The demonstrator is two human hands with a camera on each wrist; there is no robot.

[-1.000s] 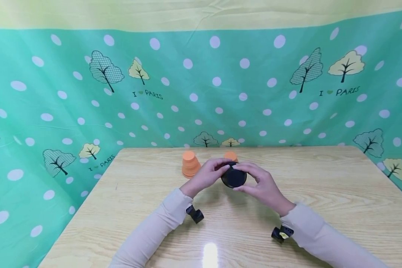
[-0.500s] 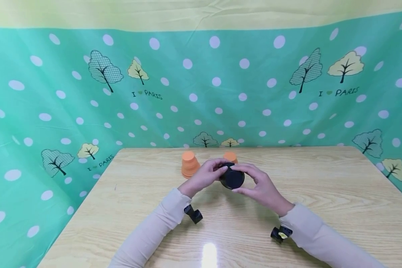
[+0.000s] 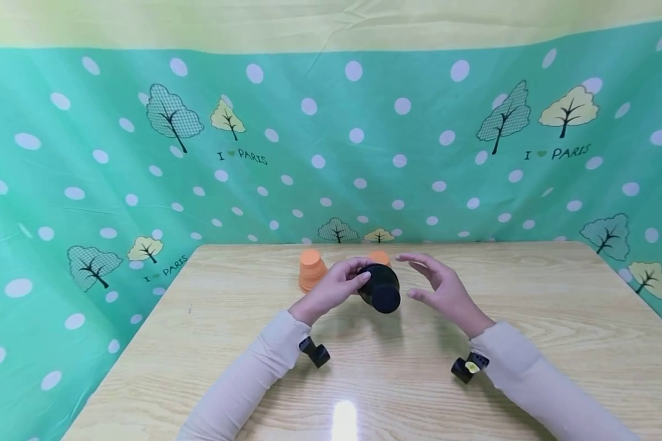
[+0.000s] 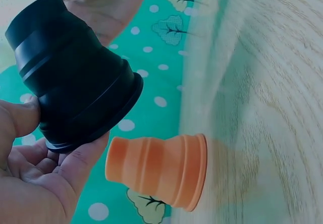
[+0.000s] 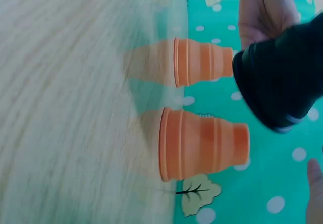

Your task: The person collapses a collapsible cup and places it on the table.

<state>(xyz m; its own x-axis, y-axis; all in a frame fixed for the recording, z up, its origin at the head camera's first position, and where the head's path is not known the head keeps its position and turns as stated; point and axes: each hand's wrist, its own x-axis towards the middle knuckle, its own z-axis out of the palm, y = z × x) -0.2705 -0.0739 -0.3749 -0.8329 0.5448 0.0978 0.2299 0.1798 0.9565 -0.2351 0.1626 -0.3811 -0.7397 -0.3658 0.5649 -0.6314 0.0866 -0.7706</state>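
Observation:
My left hand [image 3: 333, 288] holds a black stepped cup [image 3: 379, 288], its thumb on the side and its fingers under the wide rim. Off the table and tilted, the cup points its narrow end toward me; its stepped wall shows in the left wrist view [image 4: 75, 77]. Just right of the cup is my right hand [image 3: 447, 294], apart from it, fingers spread and only lightly bent, holding nothing. Behind the hands, two orange stepped cups stand upside down: the left orange cup [image 3: 311, 269] and the right orange cup [image 3: 379, 257], mostly hidden by the black one.
A light wooden table [image 3: 243, 367] lies under the hands. Its far edge meets a green dotted curtain [image 3: 287, 135] printed with trees. Small black wrist cameras are strapped to both sleeves, one of them the left camera [image 3: 315, 353].
My right hand has let go of the black cup and drawn off to the right. A narrower end now sticks out of the cup toward me. The orange cups stay put.

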